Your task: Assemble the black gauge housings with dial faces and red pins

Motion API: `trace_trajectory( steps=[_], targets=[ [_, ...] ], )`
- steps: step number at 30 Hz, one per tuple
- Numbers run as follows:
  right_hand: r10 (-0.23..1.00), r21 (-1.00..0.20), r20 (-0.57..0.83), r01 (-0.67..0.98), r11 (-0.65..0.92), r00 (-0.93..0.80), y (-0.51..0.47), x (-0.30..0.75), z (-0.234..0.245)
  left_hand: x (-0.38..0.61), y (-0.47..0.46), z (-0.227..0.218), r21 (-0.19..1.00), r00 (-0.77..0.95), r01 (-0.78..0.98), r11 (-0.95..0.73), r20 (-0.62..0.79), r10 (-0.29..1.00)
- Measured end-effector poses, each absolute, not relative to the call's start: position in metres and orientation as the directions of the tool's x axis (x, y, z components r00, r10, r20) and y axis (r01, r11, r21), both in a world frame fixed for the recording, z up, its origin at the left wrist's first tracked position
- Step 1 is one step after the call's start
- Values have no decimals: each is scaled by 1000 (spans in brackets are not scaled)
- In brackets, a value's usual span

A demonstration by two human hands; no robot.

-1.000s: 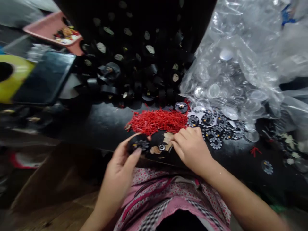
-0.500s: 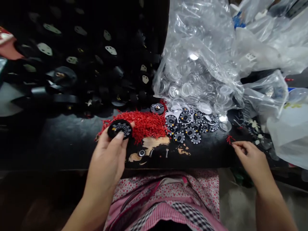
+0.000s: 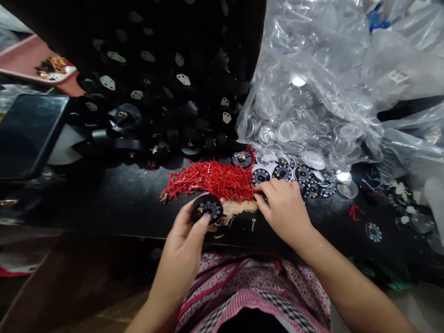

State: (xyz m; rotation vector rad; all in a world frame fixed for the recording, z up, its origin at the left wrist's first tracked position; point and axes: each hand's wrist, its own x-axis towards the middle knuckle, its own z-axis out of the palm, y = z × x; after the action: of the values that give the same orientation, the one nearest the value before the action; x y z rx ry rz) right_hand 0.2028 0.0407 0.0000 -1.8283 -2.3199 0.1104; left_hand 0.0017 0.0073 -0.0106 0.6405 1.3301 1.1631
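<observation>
One round black gauge is grasped in the left hand, its dial turned up and the thumb on its lower edge, just in front of a heap of thin red pieces on the black surface. The right hand has its curled fingertips at the heap's right end; whether they pinch a piece, I cannot tell. Printed dial discs lie beyond that hand, next to clear round covers spilling from a plastic bag.
</observation>
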Motion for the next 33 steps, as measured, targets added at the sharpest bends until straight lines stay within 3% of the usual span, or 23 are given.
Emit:
trace_trajectory(
  steps=[3, 9, 16, 19, 22, 24, 28, 31, 33],
  targets=[
    [968, -180, 102, 953, 243, -228, 43, 202, 2, 15, 6, -12, 786, -27, -481, 388, -456, 890],
    [968, -534, 60, 811, 238, -244, 29, 191, 16, 33, 8, -7, 682, 92, -588, 435, -478, 874],
    [969, -552, 105, 797, 244, -224, 19, 192, 19, 34, 10, -3, 666, 108, -616, 422, -459, 882],
    [988, -738, -10, 667, 99, -156, 19, 193, 22, 32, 11, -2, 647, 128, -637, 419, -447, 885],
    [970, -900, -225, 400, -171, -93, 19, 194, 23, 30, 14, -2, 650, 107, -644, 404, -447, 888],
    [946, -921, -315, 267, -284, -77, 19, 194, 22, 29, 15, -3, 670, 74, -625, 401, -460, 885],
    [937, -930, -338, 180, -320, -82, 19, 196, 21, 31, 14, -4, 697, 44, -568, 438, -506, 862],
    [950, -937, -294, 227, -265, -103, 17, 194, 25, 35, 10, -4, 702, 71, -519, 488, -534, 843],
    [968, -923, -208, 355, -147, -138, 15, 192, 30, 38, 7, -6, 713, 116, -472, 519, -533, 838]
  ],
)
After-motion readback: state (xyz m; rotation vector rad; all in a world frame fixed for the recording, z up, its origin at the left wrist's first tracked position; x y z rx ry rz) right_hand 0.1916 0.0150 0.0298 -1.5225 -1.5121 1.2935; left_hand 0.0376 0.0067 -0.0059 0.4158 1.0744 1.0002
